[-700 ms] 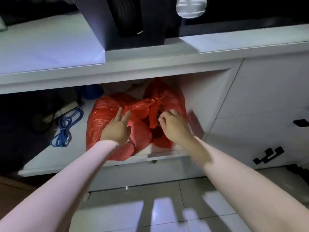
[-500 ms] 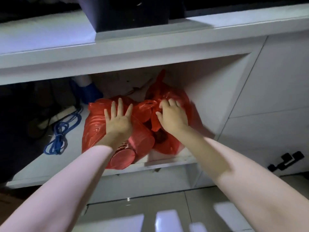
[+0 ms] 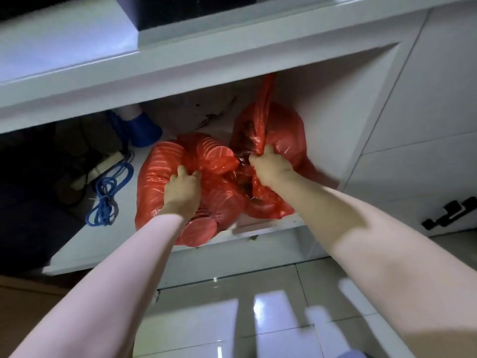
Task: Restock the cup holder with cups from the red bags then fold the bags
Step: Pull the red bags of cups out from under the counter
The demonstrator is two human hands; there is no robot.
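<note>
Two red plastic bags lie side by side on a low white shelf [image 3: 85, 244] inside a cabinet. The left red bag [image 3: 154, 187] shows stacked cups through its thin plastic, in rows that curve over its top. My left hand [image 3: 182, 188] grips a bunch of that bag's plastic on top. The right red bag [image 3: 286, 135] stands taller against the cabinet's side wall, its twisted neck rising to the shelf above. My right hand [image 3: 272, 167] holds this neck low down in a fist. No cup holder is in view.
A coiled blue cable [image 3: 108, 200] and a white power strip [image 3: 108, 161] lie left of the bags, with a blue object [image 3: 143, 130] behind. White counter [image 3: 64, 45] overhangs the opening. Closed cabinet doors with a black handle [image 3: 449, 214] stand right. Glossy floor tiles [image 3: 232, 319] lie below.
Both hands went from lying on the bags to gripping them: left fingers curled into the left bag's plastic, right hand closed around the right bag's neck. The view moved closer.
</note>
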